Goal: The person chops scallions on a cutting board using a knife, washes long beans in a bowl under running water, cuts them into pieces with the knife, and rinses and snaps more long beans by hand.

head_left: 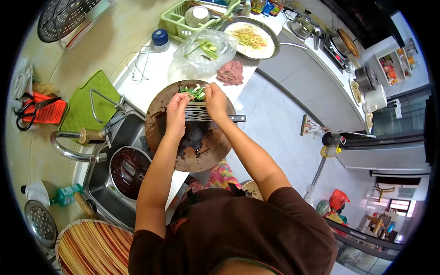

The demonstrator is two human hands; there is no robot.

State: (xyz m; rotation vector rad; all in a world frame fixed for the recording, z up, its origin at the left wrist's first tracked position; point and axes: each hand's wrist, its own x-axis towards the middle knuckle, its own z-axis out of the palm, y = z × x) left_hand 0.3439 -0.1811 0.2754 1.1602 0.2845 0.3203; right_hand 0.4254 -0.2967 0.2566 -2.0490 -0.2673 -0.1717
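Note:
A round, dark-stained wooden cutting board (213, 149) sits at the counter's edge in front of me. On its far part lies a small heap of cut scallions (196, 92). My left hand (176, 112) is closed, its fingertips pinched at the left side of the heap. My right hand (216, 101) is closed too, fingers curled at the heap's right side. Between my wrists a wide-bladed kitchen knife (198, 112) lies flat on the board, its black handle pointing right. Wet dark patches mark the board's middle.
Beyond the board are a clear plastic bag (204, 51) with green scallions, a pink cloth (230, 73) and a pan (251, 39) of shredded food. A sink (98, 178) holding a bowl (129, 172) of dark red contents is at left. A green rack (176, 20) stands behind.

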